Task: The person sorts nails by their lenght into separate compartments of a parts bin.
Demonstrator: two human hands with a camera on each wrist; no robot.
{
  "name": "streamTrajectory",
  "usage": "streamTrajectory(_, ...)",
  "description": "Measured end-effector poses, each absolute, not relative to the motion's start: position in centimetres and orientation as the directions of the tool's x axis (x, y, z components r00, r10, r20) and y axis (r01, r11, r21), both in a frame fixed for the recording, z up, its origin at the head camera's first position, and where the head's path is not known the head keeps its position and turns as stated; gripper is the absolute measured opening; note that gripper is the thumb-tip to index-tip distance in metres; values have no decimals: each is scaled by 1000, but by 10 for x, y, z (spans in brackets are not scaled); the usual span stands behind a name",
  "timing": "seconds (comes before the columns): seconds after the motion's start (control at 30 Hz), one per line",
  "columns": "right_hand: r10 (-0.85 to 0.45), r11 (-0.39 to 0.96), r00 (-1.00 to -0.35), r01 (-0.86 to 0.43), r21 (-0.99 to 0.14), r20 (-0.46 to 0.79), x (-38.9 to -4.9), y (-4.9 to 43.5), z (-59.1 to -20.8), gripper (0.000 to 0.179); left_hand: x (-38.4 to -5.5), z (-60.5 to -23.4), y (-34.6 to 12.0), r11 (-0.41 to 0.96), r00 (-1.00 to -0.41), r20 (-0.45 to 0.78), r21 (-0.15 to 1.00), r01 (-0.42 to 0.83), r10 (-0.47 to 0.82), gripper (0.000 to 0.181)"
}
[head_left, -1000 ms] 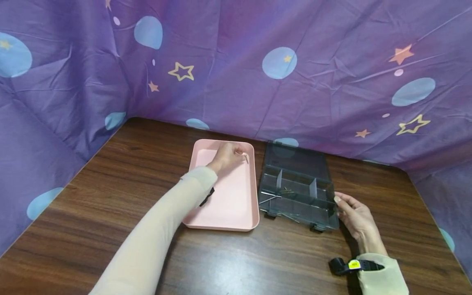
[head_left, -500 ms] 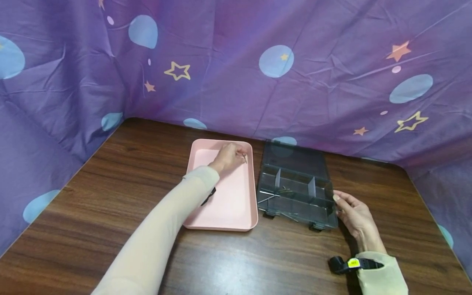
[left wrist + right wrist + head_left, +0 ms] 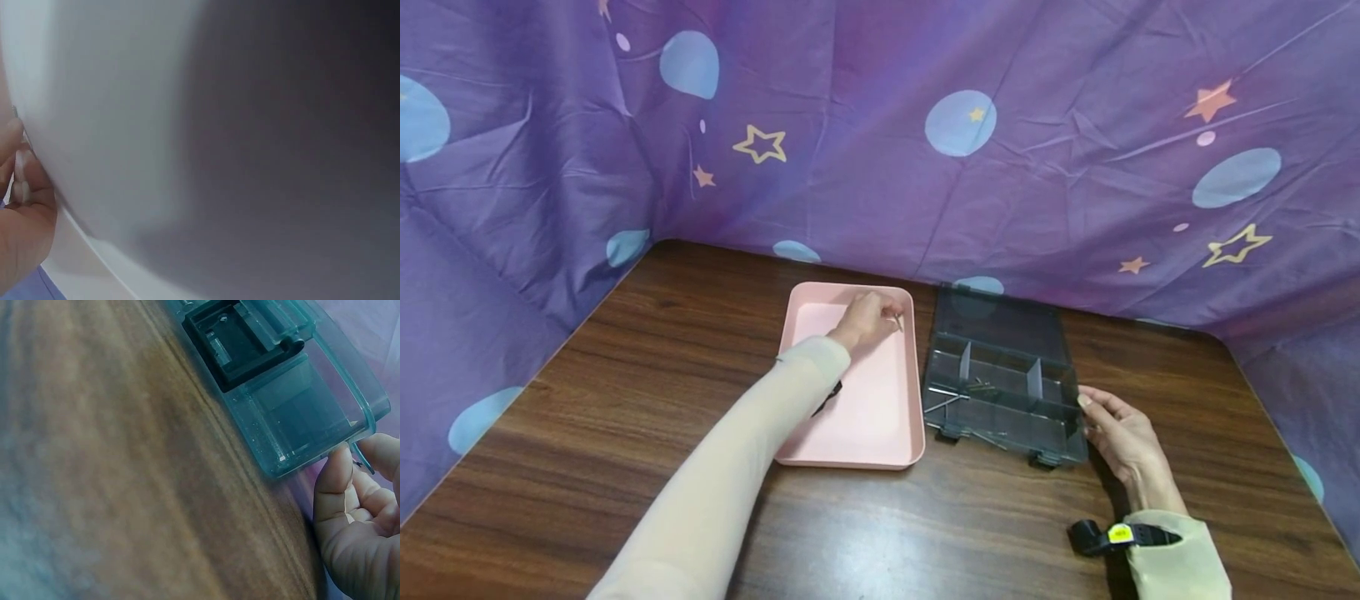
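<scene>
Over the far right part of a pink tray, my left hand pinches a small screw between thumb and fingertips. In the left wrist view the left hand is at the left edge, with the screw's ribbed tip poking past the fingers. To the right of the tray lies a dark see-through compartment box, its lid laid back. My right hand pinches the box's right side wall; in the right wrist view the right hand has its thumb under the rim.
Inside the box, several small brass-coloured screws lie in a back compartment and long silver rods at the front left. Two black latches stick out in front, one at the right. A purple curtain hangs behind the wooden table.
The view has shifted slightly. The left hand stays over the tray's far right part, and the screw in its fingertips has turned a little. The right hand keeps its hold on the box.
</scene>
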State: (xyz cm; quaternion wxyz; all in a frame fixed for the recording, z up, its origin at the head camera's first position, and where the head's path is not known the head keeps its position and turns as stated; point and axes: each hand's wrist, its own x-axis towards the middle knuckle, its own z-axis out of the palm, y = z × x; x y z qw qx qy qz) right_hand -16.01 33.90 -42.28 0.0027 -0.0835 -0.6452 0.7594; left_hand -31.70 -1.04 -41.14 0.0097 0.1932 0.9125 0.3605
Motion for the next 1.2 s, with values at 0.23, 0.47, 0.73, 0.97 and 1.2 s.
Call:
streamTrajectory(0.23,119,-148,-985,108,-983,-126,-159,338,-423,18,-315,-410,-9,684,-937,125,653,324,325,10)
streamTrajectory(0.47,111,-147,-988,91,-985,-107,-158,340,-424,18,-312,-407,-14,715,-931,105,612,337,349,5)
streamTrajectory(0.73,115,-150,-986,104,-983,-122,-160,341,-425,18,-310,-408,-17,753,-899,127,505,422,419,7)
streamTrajectory(0.97,109,-156,-987,102,-983,-119,-160,340,-424,20,-307,-408,-21,748,-894,106,510,425,436,9)
streamTrajectory(1.2,108,-155,-988,89,-984,-107,-159,340,-423,21,-303,-406,-26,745,-893,83,519,419,443,10)
